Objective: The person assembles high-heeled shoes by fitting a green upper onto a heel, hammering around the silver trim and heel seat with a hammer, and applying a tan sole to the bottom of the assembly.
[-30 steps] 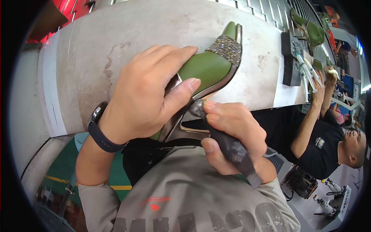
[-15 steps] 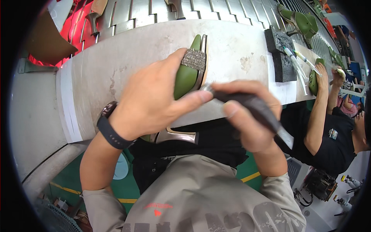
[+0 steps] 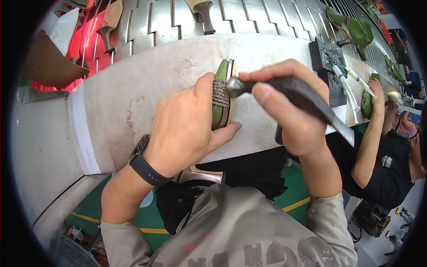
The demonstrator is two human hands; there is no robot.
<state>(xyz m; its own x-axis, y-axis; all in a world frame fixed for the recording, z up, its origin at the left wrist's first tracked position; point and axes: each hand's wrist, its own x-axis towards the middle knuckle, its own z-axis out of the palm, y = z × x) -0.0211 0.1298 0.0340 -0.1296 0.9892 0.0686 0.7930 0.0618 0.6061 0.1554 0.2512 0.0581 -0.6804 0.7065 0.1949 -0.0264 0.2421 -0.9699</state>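
A green heeled shoe (image 3: 218, 116) with a glittery band (image 3: 219, 92) lies on its side at the worktable's near edge, its sole facing right. My left hand (image 3: 182, 122) wraps over it from the left, thumb under the sole side. A metallic heel (image 3: 203, 175) shows below that hand, past the edge. In my right hand (image 3: 300, 122) is a dark hammer (image 3: 311, 104), gripped by its body. Its rounded metal face (image 3: 234, 87) sits at the sole edge beside the band, seemingly touching. The flat, wedge-like end points down to the right.
The pale worktable (image 3: 147, 80) borders a slatted metal conveyor (image 3: 244, 20) carrying shoe parts with heels (image 3: 203, 15) and green shoes (image 3: 353, 31). Black blocks (image 3: 327, 58) and syringes (image 3: 344, 86) lie to the right. A co-worker's arm (image 3: 371, 129) reaches in there, a hand on a green shoe.
The hammer's rounded face has moved along the shoe toward its toe, from near my left thumb to the glittery band. My left hand keeps its hold.
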